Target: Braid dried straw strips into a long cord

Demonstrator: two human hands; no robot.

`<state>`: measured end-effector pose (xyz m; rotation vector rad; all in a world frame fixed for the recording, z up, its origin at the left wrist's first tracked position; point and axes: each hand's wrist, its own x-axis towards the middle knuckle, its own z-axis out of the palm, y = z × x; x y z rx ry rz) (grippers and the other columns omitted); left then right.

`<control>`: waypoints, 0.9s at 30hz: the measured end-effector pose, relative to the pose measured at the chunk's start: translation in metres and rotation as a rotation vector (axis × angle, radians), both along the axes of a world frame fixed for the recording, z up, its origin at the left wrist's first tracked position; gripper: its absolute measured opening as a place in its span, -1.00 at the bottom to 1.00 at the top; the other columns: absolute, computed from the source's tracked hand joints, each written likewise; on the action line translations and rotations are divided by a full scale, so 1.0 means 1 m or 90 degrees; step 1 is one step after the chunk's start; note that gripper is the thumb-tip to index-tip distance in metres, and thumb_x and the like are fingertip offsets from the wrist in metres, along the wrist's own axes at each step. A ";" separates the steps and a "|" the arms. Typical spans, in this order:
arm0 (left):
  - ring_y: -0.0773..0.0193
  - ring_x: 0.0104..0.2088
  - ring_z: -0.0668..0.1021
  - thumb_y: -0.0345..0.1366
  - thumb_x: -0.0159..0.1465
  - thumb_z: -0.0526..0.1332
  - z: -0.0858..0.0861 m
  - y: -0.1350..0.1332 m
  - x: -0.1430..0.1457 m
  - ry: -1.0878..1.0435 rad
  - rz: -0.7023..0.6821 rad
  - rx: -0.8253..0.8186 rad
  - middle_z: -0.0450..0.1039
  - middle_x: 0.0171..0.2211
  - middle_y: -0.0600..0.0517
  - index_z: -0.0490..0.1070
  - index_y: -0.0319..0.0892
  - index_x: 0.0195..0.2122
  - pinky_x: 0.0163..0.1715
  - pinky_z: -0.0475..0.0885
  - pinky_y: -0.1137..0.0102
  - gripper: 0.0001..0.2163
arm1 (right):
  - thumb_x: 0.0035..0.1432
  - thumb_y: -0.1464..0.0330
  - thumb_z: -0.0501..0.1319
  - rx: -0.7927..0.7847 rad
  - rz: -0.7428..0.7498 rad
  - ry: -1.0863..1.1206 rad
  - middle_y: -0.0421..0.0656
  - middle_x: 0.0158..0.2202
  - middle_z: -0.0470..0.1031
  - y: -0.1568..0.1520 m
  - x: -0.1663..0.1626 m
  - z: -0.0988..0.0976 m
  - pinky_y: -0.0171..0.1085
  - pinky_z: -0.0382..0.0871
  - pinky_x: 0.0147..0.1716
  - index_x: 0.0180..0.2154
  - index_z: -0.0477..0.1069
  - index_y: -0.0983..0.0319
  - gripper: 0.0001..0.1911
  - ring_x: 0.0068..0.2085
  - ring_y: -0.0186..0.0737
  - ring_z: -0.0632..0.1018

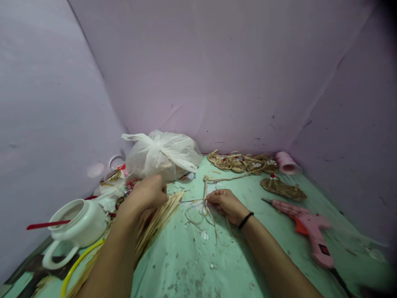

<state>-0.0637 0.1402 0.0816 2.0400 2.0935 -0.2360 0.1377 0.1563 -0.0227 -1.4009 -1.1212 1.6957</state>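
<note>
My left hand (149,193) is curled over the top end of a bundle of pale straw strips (161,215) that lies slanted on the green surface. My right hand (226,203) is closed in a pinch on a small tied straw piece (203,205), whose thin strands splay out below the fingers. A black band sits on my right wrist. A jute cord (223,179) runs from the straw piece toward the back.
A tied white plastic bag (163,155) sits at the back. Woven jute pieces (245,162) and a pink ribbon spool (285,162) line the wall. A pink glue gun (310,227) lies right. A white pot (79,225) with a red stick stands left.
</note>
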 end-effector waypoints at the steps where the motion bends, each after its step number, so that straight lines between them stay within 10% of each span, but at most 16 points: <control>1: 0.27 -0.53 0.41 -0.29 -0.10 0.14 0.001 0.001 0.000 -0.040 0.004 0.023 0.43 -0.56 0.01 0.46 -0.15 -0.57 -0.56 0.16 0.46 -0.87 | -0.20 0.43 0.13 -0.001 0.001 0.000 -0.37 -0.83 0.04 0.000 0.000 0.000 -0.41 -0.28 -0.75 -0.67 0.22 0.28 -0.89 -0.77 -0.55 -0.01; 13: 0.50 -0.71 0.17 -0.17 -0.08 0.19 -0.012 0.011 0.022 -0.639 0.045 0.166 0.14 -0.74 0.18 0.35 -0.25 -0.61 -0.68 0.07 0.54 -0.79 | -0.24 0.45 0.14 0.005 -0.003 0.001 -0.35 -0.83 0.10 0.001 0.000 -0.002 -0.41 -0.25 -0.76 -0.66 0.27 0.31 -0.94 -0.77 -0.54 0.02; 27: 0.48 -0.68 0.20 -0.34 -0.15 0.14 -0.062 0.030 0.029 -0.593 -0.027 -0.091 0.18 -0.72 0.16 0.33 -0.27 -0.62 -0.66 0.10 0.53 -0.91 | -0.23 0.48 0.14 -0.001 -0.015 0.008 -0.30 -0.77 0.24 0.001 0.002 0.002 -0.43 -0.22 -0.76 -0.61 0.34 0.34 -0.96 -0.76 -0.55 0.07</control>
